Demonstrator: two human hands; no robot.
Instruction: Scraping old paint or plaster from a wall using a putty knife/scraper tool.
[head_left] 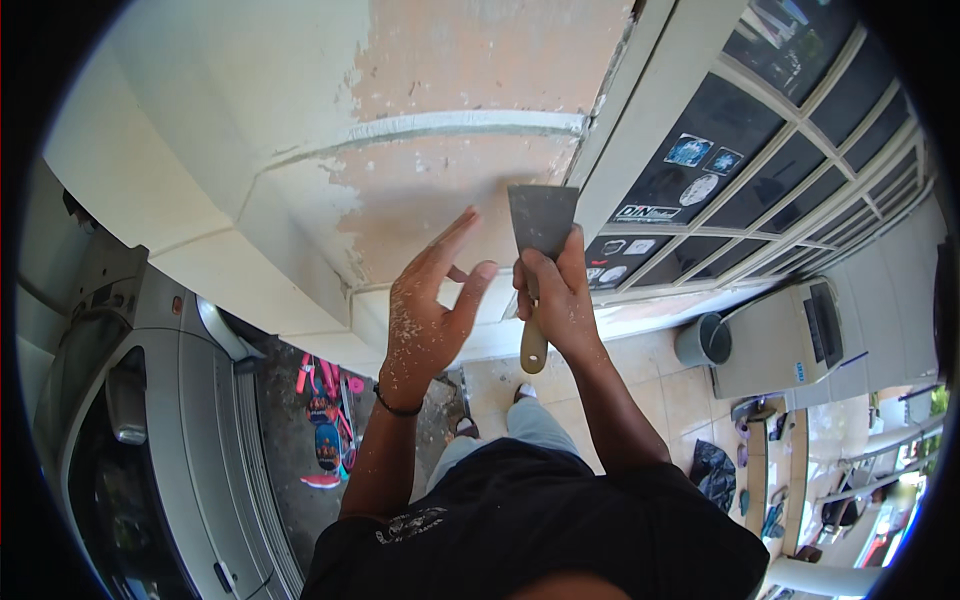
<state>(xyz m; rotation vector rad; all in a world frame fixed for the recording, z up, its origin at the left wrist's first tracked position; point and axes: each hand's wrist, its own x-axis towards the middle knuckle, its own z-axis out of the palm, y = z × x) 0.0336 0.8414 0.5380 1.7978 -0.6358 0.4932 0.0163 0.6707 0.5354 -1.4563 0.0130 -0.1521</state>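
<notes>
My right hand (562, 297) grips a putty knife (543, 218) by its handle, which pokes out below my fist. The wide grey blade points up, in front of the wall near the window frame. To its left, my left hand (436, 290) is raised with fingers stretched and thumb apart, holding nothing. Pale flakes cling to the back of that hand and forearm. Behind both hands the wall (440, 190) shows a patch of bare pinkish plaster with ragged edges, bordered on the left by white paint. A whitish raised band (465, 122) crosses the patch.
A window (690, 150) with white bars and stickers borders the wall on the right. Below it stand a grey bucket (703, 340) and a white appliance (780, 335). A silver car (170, 420) is at the left, beside a pink child's ride-on toy (328, 420). A black bag (712, 470) lies on the tiles.
</notes>
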